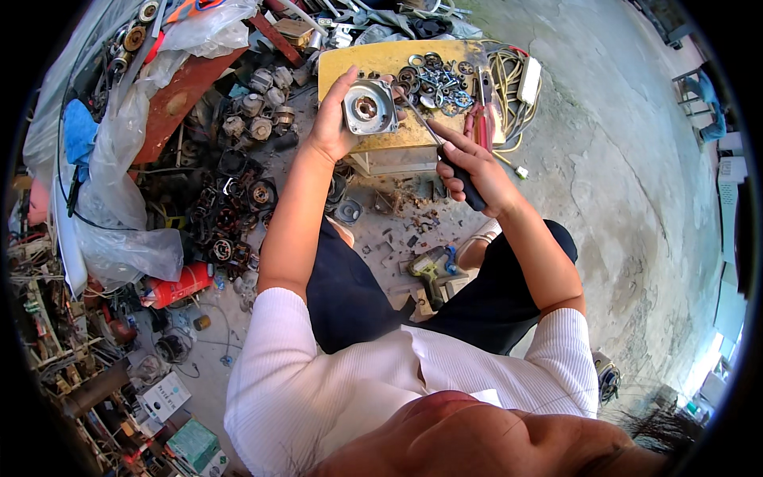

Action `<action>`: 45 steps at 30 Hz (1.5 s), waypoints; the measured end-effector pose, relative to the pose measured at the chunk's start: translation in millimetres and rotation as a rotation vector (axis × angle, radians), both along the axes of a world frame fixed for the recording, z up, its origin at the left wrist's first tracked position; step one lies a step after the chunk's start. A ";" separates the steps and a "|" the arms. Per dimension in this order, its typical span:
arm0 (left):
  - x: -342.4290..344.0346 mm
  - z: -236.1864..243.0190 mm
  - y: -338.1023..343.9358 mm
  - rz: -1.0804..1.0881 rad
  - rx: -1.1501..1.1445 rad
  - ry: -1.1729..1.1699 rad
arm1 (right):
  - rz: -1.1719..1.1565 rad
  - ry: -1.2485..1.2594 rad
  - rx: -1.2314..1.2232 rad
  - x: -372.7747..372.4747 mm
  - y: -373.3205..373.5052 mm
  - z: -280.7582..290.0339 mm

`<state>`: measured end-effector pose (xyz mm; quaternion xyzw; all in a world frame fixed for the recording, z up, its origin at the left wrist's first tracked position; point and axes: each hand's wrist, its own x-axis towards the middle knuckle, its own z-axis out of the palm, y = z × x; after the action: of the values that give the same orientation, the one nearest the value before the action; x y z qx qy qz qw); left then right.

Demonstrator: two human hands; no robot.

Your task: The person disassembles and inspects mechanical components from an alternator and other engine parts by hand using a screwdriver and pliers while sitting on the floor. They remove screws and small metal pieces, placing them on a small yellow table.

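Observation:
My left hand holds a square grey metal motor housing upright at the front edge of a low yellow table. My right hand grips the black handle of a screwdriver, whose thin shaft runs up and left to the housing's right side. Behind the housing, a pile of washers, rings and small gears lies on the yellow table.
Several dark motor stators and grey housings are heaped on the floor at left, beside clear plastic sheeting and a red canister. A cordless drill lies between my legs. A coiled cable with a power strip sits right of the table.

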<state>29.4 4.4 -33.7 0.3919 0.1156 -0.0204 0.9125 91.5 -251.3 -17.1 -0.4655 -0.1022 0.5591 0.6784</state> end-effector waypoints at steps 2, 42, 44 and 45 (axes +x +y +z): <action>2.7 -2.8 1.2 0.057 -0.064 0.005 | 0.041 -0.005 0.026 0.6 -3.8 4.8; -6.0 2.4 -44.9 0.291 0.241 -0.243 | -0.028 -0.396 -0.011 -50.2 -7.0 1.6; -9.0 5.3 -45.3 0.248 0.220 -0.219 | 0.003 -0.457 -0.028 -47.6 -9.7 3.0; -10.5 7.1 -44.8 0.227 0.211 -0.207 | 0.034 -0.509 -0.037 -44.3 -11.5 4.6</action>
<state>18.9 -40.4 -26.6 0.4699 0.0659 0.1353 0.8698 47.2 -262.8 -12.5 -0.6016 -0.2673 0.4372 0.6128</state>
